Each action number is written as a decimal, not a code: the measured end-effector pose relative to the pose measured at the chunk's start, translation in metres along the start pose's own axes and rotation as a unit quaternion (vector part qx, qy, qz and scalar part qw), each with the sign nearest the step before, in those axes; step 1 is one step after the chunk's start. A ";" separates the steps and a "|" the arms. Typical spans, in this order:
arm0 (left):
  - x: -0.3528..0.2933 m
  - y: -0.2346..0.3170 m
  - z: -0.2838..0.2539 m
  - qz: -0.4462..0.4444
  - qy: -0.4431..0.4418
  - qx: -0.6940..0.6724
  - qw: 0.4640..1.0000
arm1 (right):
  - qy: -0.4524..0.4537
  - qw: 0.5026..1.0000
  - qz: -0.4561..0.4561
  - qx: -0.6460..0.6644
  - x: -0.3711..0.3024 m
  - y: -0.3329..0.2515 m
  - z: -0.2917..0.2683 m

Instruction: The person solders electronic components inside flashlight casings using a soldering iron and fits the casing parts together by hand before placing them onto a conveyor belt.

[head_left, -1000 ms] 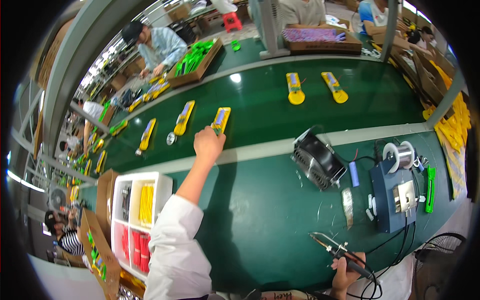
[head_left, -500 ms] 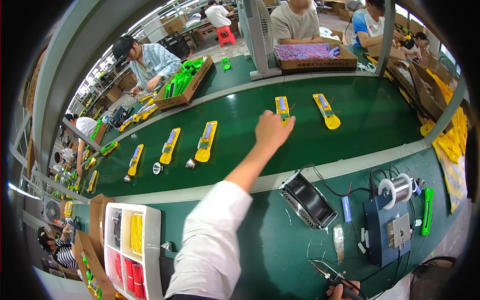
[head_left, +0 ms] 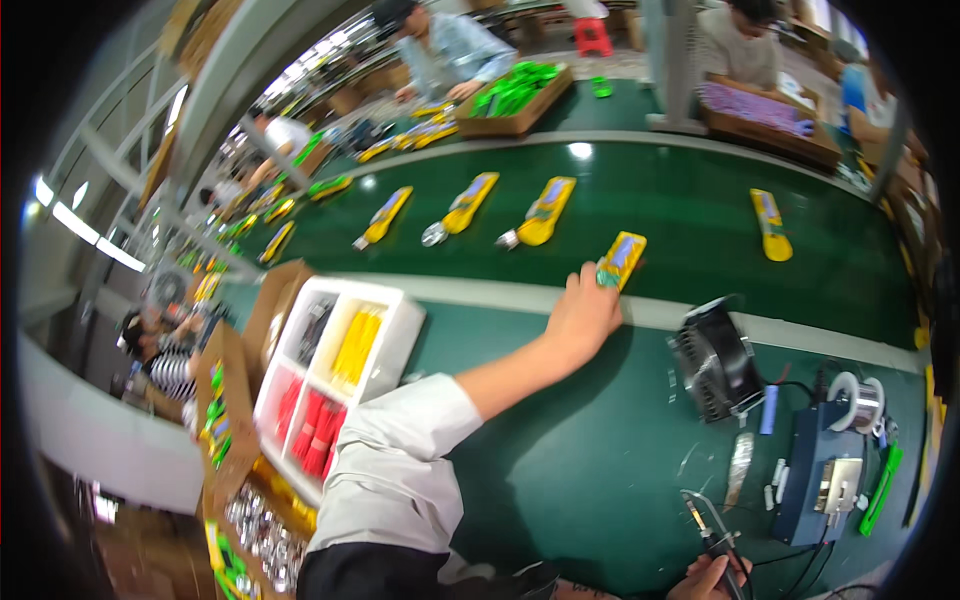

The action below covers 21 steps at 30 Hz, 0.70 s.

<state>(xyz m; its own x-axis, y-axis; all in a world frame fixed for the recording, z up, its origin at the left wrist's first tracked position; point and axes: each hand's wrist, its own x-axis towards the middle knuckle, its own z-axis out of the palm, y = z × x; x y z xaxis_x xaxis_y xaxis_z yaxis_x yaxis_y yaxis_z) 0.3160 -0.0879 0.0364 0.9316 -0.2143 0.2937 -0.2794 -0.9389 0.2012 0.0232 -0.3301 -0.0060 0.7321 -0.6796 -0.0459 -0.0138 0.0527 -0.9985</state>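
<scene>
Left hand (head_left: 588, 318): pinches the near end of the yellow case (head_left: 624, 260).
Yellow case: just beyond that hand, over the green belt (head_left: 680, 205); best held softly by its edges.
Right hand (head_left: 702, 578): grips the soldering iron (head_left: 714, 545).
Iron tip (head_left: 692, 509): best kept off the left arm (head_left: 520, 382).

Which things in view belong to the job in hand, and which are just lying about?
In the job, by the look of it:
- yellow case, in the left hand
- soldering iron, in the right hand
- wire spool, probably
- blue box, probably

Seemingly just lying about:
- green strip
- white bits
- red stool
</scene>
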 end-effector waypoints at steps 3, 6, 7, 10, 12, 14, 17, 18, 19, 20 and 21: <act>-0.109 0.002 -0.051 -0.015 0.011 -0.019 1.000 | 0.039 0.998 -0.024 0.038 0.002 -0.002 0.009; -0.212 0.014 -0.077 -0.045 0.003 -0.033 0.998 | 0.100 0.988 -0.070 0.095 0.001 -0.001 0.017; -0.241 0.019 -0.081 -0.052 -0.011 -0.042 0.998 | 0.091 0.989 -0.069 0.098 0.002 0.000 0.016; -0.298 0.036 -0.077 -0.090 -0.022 -0.095 0.991 | 0.085 0.986 -0.126 0.075 -0.001 -0.006 0.018; -0.307 0.032 -0.081 -0.084 -0.024 -0.151 0.985 | 0.091 0.985 -0.123 0.074 -0.004 -0.006 0.017; -0.301 0.021 -0.097 -0.105 -0.040 -0.204 0.973 | 0.099 0.985 -0.122 0.074 0.001 0.004 0.012; -0.262 -0.041 -0.110 -0.252 0.041 -0.170 0.952 | 0.068 0.987 -0.134 0.052 0.003 0.030 -0.006; -0.253 -0.070 -0.104 -0.295 0.104 -0.184 0.932 | 0.074 0.985 -0.149 0.035 0.000 0.027 -0.001; -0.242 -0.089 -0.101 -0.314 0.119 -0.096 0.937 | 0.073 0.985 -0.150 0.037 -0.004 0.023 0.004; -0.234 -0.111 -0.091 -0.286 0.121 0.000 0.950 | 0.073 0.985 -0.151 0.029 -0.007 0.017 0.009; -0.224 -0.118 -0.086 -0.284 0.123 -0.002 0.951 | 0.074 0.985 -0.152 0.019 -0.010 0.014 0.014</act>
<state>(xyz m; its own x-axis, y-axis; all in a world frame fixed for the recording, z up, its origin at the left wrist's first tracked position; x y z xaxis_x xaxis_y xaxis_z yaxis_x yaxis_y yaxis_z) 0.1205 0.0945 0.0273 0.8502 0.3974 0.3453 0.2520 -0.8830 0.3960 0.0252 -0.3122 -0.0186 0.5903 -0.7680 0.2483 0.2189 -0.1438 -0.9651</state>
